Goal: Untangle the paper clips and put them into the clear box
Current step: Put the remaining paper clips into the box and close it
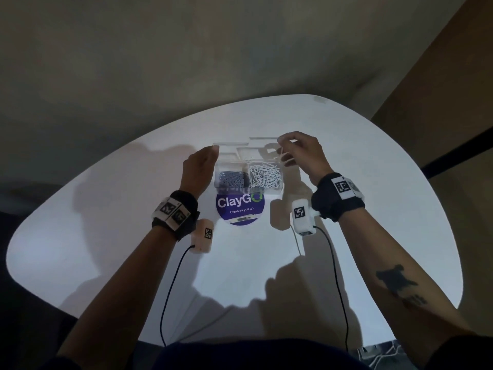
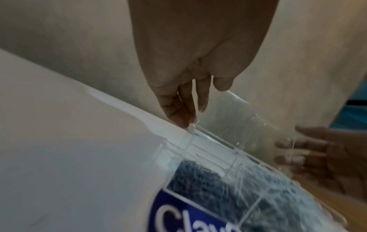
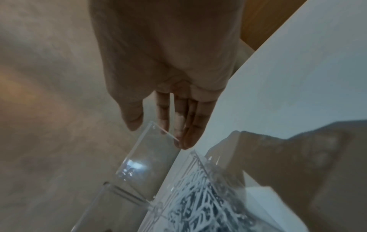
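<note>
A clear two-compartment box [image 1: 248, 188] stands mid-table, with dark paper clips [image 1: 232, 178] in its left half and white paper clips [image 1: 265, 174] in its right half. Both clear lids stand raised at the back. My left hand [image 1: 213, 150] holds the left lid [image 1: 230, 143] at its outer top corner. In the left wrist view the thumb sits on the lid's [image 2: 248, 122] top edge, with fingers [image 2: 178, 113] behind it. My right hand [image 1: 281, 145] pinches the right lid [image 1: 262, 138]. The right wrist view shows this lid [image 3: 151, 157] between thumb and fingers [image 3: 190, 130].
A round blue "ClayGo" sticker [image 1: 240, 209] lies on the white table [image 1: 106, 209] just in front of the box. Camera cables [image 1: 170, 284] trail from both wrists toward me. The table's far edge [image 1: 266, 98] is close behind the box.
</note>
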Demonstrator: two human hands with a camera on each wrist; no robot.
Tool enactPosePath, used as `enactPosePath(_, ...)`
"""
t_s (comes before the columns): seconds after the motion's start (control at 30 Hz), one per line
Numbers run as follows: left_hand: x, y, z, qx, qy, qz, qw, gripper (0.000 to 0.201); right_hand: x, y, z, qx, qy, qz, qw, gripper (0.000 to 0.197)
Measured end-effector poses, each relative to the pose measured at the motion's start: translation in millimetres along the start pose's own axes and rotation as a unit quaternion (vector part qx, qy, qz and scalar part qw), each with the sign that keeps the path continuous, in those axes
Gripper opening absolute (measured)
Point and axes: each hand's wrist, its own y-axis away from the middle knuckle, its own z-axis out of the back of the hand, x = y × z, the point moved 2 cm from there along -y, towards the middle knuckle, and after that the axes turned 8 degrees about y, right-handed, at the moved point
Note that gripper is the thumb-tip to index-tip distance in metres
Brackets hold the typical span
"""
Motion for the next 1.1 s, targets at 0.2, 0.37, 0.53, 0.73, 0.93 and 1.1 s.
enactPosePath(0.2,3.7,45.6,1.4,-0.01,-0.039,-0.096,0.995,0.029,-16.9,33.6,-0.6,-0.018,0.059,0.079,0.995,0.011)
enactPosePath(0.37,23.6,57.8,-2.8,0.012,-0.115,-0.129,0.985,0.023,-37.1,51.9,-2.1,0.022,0.155,0.12,0.98,0.021)
enactPosePath(0.53,15.1,47.2,-15.6,0.047,-0.159,-0.085,0.982,0.043,-33.1,46.9,-17.8,0.004,0.256,0.165,0.953,0.022)
enactPosePath(0.73,5.4,60.0,-27.5,0.043,-0.104,-0.024,0.993,0.05,-39.1,45.4,-25.2,0.054,0.241,0.13,0.96,0.022)
enactPosePath(0.93,15.7,86.0,-27.3,0.039,-0.167,-0.021,0.985,0.069,-46.2,50.4,-15.8,0.104,0.278,0.189,0.936,0.046)
enactPosePath(1.1,15.1,94.4,-27.7,0.042,-0.194,-0.024,0.98,0.067,-53.3,64.8,-18.2,0.096,0.337,0.19,0.917,0.043)
